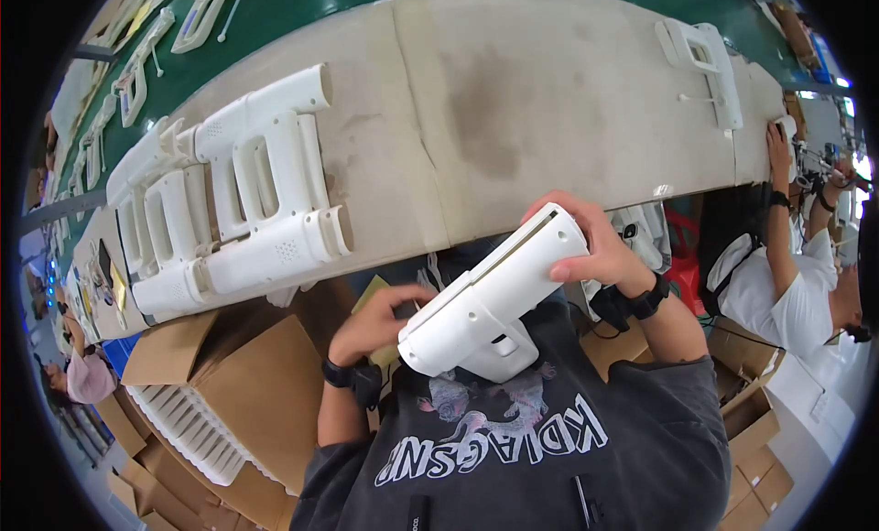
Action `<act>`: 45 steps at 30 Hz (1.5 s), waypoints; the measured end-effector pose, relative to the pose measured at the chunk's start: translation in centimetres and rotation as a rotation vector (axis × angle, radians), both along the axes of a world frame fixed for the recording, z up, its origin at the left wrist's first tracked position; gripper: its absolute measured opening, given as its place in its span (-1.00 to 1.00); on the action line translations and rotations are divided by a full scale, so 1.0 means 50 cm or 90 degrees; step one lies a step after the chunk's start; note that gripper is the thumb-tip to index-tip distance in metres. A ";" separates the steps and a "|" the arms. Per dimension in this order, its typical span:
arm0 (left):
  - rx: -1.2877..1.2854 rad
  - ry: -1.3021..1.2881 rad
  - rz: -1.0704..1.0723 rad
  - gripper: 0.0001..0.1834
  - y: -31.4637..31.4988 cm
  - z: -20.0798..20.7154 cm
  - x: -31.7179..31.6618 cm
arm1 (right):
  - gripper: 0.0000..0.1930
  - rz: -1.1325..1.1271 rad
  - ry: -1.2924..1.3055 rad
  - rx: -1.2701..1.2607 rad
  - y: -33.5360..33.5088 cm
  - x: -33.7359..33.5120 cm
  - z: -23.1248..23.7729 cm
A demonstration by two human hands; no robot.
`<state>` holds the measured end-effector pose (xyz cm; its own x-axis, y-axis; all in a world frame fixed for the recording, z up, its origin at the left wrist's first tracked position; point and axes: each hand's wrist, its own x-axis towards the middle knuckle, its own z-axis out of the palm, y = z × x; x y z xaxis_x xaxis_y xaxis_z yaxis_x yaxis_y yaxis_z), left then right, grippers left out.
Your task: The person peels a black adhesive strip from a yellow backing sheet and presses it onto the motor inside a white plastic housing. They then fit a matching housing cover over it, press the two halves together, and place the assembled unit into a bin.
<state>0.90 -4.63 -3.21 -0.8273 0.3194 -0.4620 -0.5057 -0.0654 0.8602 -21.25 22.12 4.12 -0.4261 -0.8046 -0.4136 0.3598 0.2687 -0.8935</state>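
Note:
A white plastic housing (pixel 499 298), a thick tube with a long slot along its side and a handle-like part below, is held at a slant before my chest. My right hand (pixel 595 247) wraps round its upper right end, the thumb on the near face and the fingers behind. At its lower left end is my left hand (pixel 375 325), with bent fingers reaching to the slotted edge. Their tips are hidden behind the housing, so what they pinch cannot be made out. Something yellow (pixel 369 298) shows beside the left hand.
Several similar white housings (pixel 265 178) lie grouped on the table (pixel 385 119) at the left. One more white piece (pixel 705 69) lies far right. An open cardboard box (pixel 261 394) holds stacked white parts at lower left. A co-worker (pixel 778 284) works at the right.

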 end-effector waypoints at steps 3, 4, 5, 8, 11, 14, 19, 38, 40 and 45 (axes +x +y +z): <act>-0.084 0.033 0.131 -0.66 0.009 0.037 -0.056 | -0.35 0.075 0.027 -0.004 -0.002 0.004 0.000; -0.088 0.029 0.136 -0.66 0.020 0.040 -0.068 | -0.35 0.081 0.023 -0.007 -0.006 0.008 -0.001; -0.078 0.042 0.122 -0.63 0.034 0.040 -0.076 | -0.35 0.161 0.125 -0.005 -0.009 0.015 -0.002; -0.020 0.079 0.059 -0.34 0.070 0.031 -0.064 | -0.35 0.281 0.244 -0.041 -0.010 0.031 -0.026; -0.040 0.092 0.038 -0.03 0.143 0.063 -0.053 | -0.35 0.340 0.250 -0.078 -0.013 0.035 -0.041; -0.113 0.080 0.105 -0.13 0.194 0.066 -0.040 | -0.34 0.385 0.268 -0.093 -0.026 0.040 -0.061; -0.213 0.130 0.314 -0.37 0.257 0.033 -0.001 | -0.33 0.405 0.297 -0.096 -0.036 0.060 -0.094; -0.205 0.040 0.350 -0.34 0.241 0.003 0.015 | -0.41 0.305 0.541 -0.123 -0.052 0.106 -0.097; -0.216 0.048 0.335 -0.35 0.241 0.000 0.015 | -0.42 0.272 0.478 -0.124 -0.050 0.111 -0.104; -0.171 0.070 0.385 -0.38 0.241 -0.019 0.007 | -0.47 0.273 0.352 -0.032 -0.073 0.097 -0.074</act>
<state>1.26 7.43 -4.16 -0.8718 -0.3290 -0.3631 -0.3553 -0.0858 0.9308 -16.38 18.50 0.41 -0.2036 -0.9613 -0.1854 -0.2789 0.2385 -0.9302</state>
